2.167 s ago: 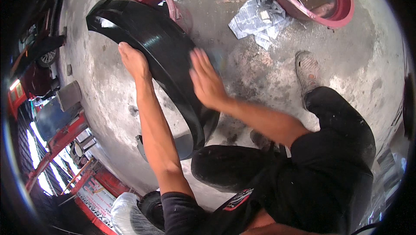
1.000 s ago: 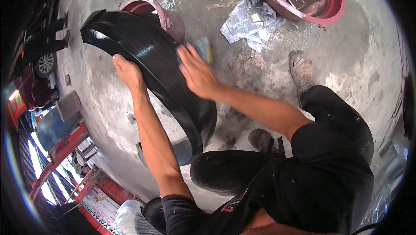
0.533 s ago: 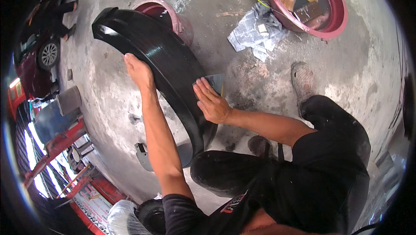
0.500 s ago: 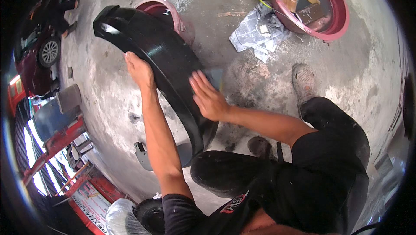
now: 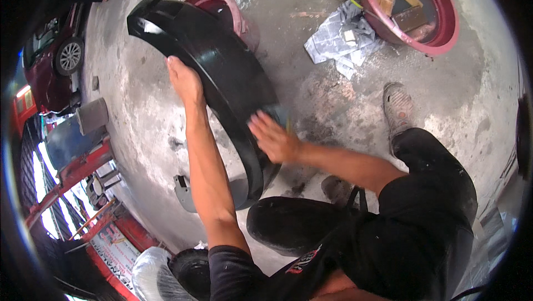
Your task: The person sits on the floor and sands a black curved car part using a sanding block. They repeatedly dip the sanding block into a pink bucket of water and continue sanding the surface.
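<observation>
Left hand [image 5: 187, 82] meets the panel [image 5: 222, 68]; its fingers' grip I can't tell. Right hand [image 5: 275, 139], fingers outstretched, blurs, half-covering a sheet [image 5: 281, 114]. The panel partly blocks a bucket [image 5: 245, 21].

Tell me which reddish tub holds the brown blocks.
The upper-right tub, beside the crumpled sheet; the other tub, partly hidden by the curved black panel, shows none.

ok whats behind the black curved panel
A reddish-pink bucket sticks out behind the black curved panel: part of its rim, inside and right wall show. The panel covers the rest, so whether they touch can't be told.
</observation>
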A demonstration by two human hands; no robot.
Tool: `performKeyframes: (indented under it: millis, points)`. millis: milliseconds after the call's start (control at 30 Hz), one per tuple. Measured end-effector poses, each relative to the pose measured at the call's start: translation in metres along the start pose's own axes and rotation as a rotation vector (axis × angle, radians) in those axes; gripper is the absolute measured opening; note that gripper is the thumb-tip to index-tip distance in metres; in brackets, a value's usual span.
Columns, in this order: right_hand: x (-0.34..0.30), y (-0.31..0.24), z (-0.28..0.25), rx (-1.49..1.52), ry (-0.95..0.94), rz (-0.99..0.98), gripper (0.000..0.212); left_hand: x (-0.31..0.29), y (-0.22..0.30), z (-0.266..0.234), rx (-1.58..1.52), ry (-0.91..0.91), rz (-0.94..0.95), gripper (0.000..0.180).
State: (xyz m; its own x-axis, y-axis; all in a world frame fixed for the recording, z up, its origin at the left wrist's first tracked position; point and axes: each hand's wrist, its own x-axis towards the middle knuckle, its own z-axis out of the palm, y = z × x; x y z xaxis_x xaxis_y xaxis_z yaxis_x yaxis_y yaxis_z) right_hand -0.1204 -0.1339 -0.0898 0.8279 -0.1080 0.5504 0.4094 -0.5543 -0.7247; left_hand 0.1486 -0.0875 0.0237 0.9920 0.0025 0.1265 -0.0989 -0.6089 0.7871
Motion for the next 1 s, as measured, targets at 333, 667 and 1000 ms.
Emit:
performKeyframes:
  millis: [333,667,1000]
  points:
    - [0.211,0.057,-0.015,0.130,0.155,0.070,0.051,-0.003,0.002,-0.004,0.017,-0.007,-0.008,0.062]
    - [0.301,0.119,-0.012,0.032,-0.014,0.111,0.051,-0.007,0.025,0.023,0.008,-0.054,-0.006,0.064]
    - [0.324,0.089,-0.007,0.154,0.105,0.084,0.050,-0.010,0.035,0.010,0.007,-0.074,0.003,0.066]
